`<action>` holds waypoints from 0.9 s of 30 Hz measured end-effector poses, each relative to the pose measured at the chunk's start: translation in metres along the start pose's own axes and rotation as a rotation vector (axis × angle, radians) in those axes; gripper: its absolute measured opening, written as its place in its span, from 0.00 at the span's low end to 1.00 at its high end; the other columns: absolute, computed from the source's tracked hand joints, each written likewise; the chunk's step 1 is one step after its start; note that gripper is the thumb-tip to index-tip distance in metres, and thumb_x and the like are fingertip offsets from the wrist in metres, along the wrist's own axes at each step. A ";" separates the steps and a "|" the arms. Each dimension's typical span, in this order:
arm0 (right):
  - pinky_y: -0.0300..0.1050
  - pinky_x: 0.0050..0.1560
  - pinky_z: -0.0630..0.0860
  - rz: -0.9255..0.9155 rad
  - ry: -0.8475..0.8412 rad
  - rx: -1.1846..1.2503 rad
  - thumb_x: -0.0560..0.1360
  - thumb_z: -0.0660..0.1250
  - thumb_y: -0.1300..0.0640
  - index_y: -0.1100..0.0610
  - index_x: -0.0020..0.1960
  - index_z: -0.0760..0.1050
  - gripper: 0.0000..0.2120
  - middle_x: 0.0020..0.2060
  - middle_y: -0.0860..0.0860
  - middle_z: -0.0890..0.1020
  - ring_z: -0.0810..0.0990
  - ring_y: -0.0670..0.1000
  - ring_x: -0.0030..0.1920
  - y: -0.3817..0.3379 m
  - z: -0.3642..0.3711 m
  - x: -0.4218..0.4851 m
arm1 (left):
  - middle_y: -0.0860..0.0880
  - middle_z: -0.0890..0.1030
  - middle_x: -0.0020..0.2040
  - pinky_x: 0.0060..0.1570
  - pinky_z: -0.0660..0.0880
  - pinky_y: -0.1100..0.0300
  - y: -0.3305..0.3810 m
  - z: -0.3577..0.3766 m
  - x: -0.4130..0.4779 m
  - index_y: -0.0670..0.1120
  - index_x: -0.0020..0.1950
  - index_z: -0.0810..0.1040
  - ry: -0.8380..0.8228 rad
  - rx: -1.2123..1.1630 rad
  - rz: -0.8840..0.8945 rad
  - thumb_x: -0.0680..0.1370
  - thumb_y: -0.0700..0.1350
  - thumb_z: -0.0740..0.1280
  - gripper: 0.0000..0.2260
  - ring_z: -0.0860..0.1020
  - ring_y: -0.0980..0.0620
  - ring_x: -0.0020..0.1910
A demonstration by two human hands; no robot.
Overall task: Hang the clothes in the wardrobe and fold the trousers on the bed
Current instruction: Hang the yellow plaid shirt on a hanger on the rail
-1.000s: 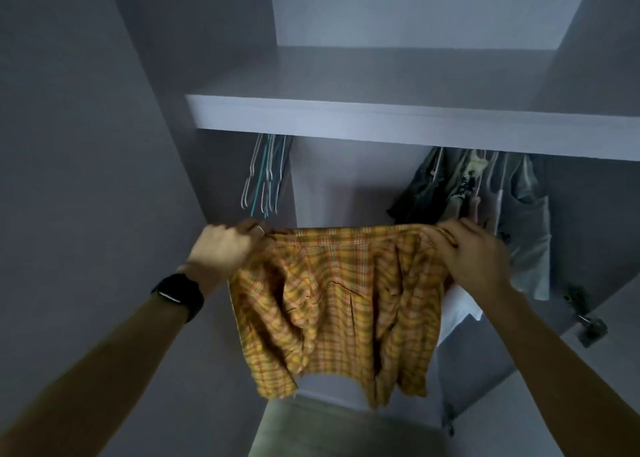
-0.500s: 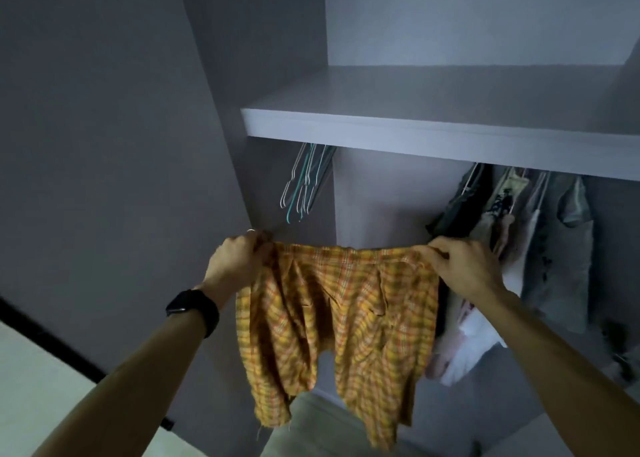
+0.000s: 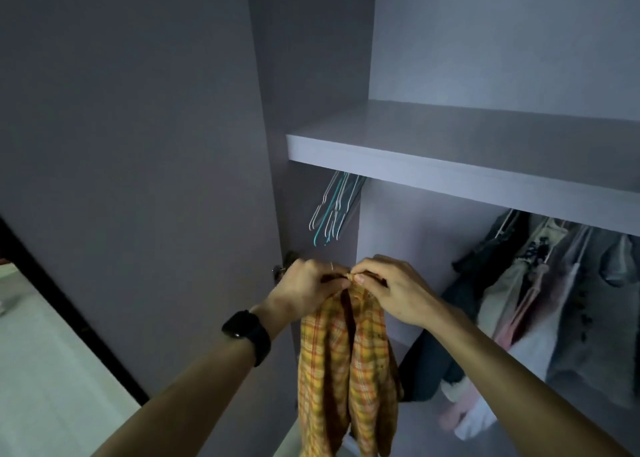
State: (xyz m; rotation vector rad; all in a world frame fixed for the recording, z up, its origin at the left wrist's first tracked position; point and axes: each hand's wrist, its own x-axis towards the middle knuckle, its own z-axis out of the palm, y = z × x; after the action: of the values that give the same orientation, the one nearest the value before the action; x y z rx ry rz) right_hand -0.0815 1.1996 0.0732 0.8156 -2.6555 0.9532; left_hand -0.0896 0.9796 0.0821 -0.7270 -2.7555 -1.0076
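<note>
Grip of left hand and right hand clamps plaid shirt at top, hem cut off below.

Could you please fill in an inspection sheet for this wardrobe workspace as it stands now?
Surface: pale wardrobe shelf above the hanging space.
Job's things: yellow checked garment hangs bunched from both hands, not on a hanger; empty hangers under the shelf at left; hung clothes at right.
Clutter: nothing seen.
Grippers: left hand and right hand pinch the garment's top edge, close together.
Cables: nothing seen.
Surroundings: grey panel at left; pale floor beyond it; black watch on the left wrist; dim light.
</note>
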 end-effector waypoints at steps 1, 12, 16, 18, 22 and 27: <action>0.33 0.49 0.72 0.000 0.003 -0.003 0.83 0.64 0.51 0.48 0.57 0.80 0.07 0.48 0.38 0.79 0.78 0.39 0.50 0.000 0.000 0.005 | 0.57 0.85 0.51 0.48 0.72 0.73 -0.002 -0.003 -0.001 0.54 0.57 0.85 0.027 0.037 0.014 0.78 0.52 0.72 0.09 0.79 0.60 0.50; 0.37 0.45 0.76 0.314 0.180 0.160 0.80 0.65 0.42 0.47 0.50 0.77 0.09 0.43 0.39 0.82 0.81 0.41 0.46 0.021 0.028 0.051 | 0.49 0.77 0.34 0.53 0.72 0.49 -0.034 -0.034 0.022 0.44 0.43 0.82 0.436 0.969 0.436 0.70 0.40 0.78 0.06 0.74 0.44 0.43; 0.43 0.48 0.73 0.560 0.176 0.121 0.79 0.63 0.38 0.47 0.53 0.73 0.13 0.48 0.44 0.82 0.81 0.51 0.52 0.066 0.045 0.111 | 0.42 0.81 0.41 0.66 0.56 0.21 -0.066 -0.053 0.042 0.42 0.55 0.84 0.384 1.120 0.301 0.66 0.37 0.78 0.17 0.77 0.39 0.55; 0.45 0.50 0.73 0.662 0.160 0.081 0.78 0.61 0.35 0.50 0.57 0.73 0.20 0.56 0.50 0.82 0.80 0.56 0.56 0.089 0.061 0.135 | 0.39 0.83 0.45 0.65 0.49 0.18 -0.084 -0.055 0.045 0.42 0.57 0.84 0.316 1.163 0.220 0.65 0.38 0.79 0.20 0.77 0.38 0.61; 0.46 0.48 0.71 0.781 0.205 0.057 0.77 0.57 0.30 0.58 0.58 0.76 0.32 0.56 0.57 0.81 0.80 0.61 0.56 0.126 0.089 0.183 | 0.39 0.85 0.50 0.68 0.48 0.21 -0.125 -0.054 0.057 0.42 0.55 0.86 0.373 1.212 0.234 0.68 0.40 0.76 0.15 0.77 0.37 0.65; 0.45 0.44 0.71 0.784 0.366 0.038 0.80 0.61 0.38 0.55 0.45 0.76 0.21 0.48 0.56 0.83 0.79 0.60 0.46 0.154 0.120 0.216 | 0.41 0.83 0.42 0.68 0.42 0.21 -0.164 -0.048 0.067 0.39 0.56 0.83 0.525 1.268 0.417 0.75 0.37 0.67 0.11 0.75 0.36 0.67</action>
State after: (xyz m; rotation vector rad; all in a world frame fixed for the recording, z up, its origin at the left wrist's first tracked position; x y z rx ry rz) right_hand -0.3477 1.1286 -0.0214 -0.4261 -2.6149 1.1586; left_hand -0.2288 0.8668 0.0425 -0.5896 -2.0099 0.5676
